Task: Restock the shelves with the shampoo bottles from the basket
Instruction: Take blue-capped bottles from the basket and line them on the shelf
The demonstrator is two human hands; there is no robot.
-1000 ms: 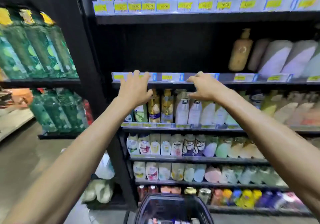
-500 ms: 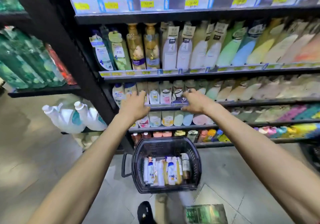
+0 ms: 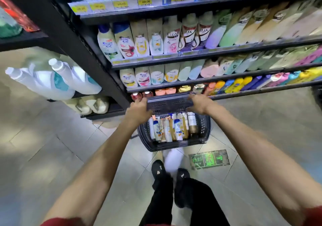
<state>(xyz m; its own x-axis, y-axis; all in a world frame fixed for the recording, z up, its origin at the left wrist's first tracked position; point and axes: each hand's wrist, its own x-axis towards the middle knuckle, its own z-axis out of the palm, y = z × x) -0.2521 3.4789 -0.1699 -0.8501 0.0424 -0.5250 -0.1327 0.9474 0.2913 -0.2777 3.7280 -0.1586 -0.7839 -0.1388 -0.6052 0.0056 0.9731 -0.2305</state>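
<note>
Both left hand [image 3: 138, 111] and right hand [image 3: 200, 104] grip the basket [image 3: 174, 146] at its far edge, near the shelves [image 3: 174, 61]

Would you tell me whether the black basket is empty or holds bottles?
Not empty: a row of shampoo bottles sits in the basket, packed side by side.

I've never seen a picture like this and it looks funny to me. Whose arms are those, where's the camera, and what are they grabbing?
No robot: those are a person's two arms. The camera sits on their head, looking forward and down, so you see what they see. The left hand and right hand each have a grip on the far edge of the black basket, near their feet. Shampoo bottles lie packed inside it. Behind it stand shelves full of more bottles.
</note>
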